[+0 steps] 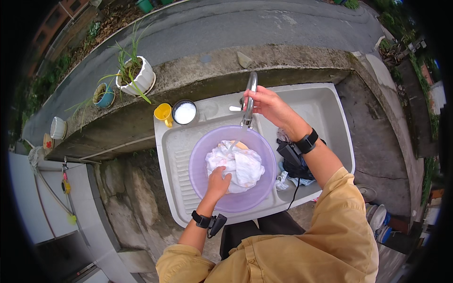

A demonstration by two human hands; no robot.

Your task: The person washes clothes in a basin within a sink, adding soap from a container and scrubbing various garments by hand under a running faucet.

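A purple plastic basin (198,155) stands on the washboard side of a light grey laundry sink (165,141). Bunched white cloth (247,166) with faint pinkish patches lies in it, over something yellowish that is mostly hidden. My left hand (219,182) rests on the near left part of the cloth, fingers apart and gripping nothing. At the back of the sink, my right hand (265,102) has its fingers around the chrome faucet spout (252,85). Water (235,143) runs from the spout onto the cloth.
A yellow mug (163,111) and a dark bowl of white powder (185,112) sit on the sink's back left corner. Dark and light clothes (297,171) lie in the right compartment. Potted plants (135,76) and a stone (244,59) stand on the concrete ledge behind.
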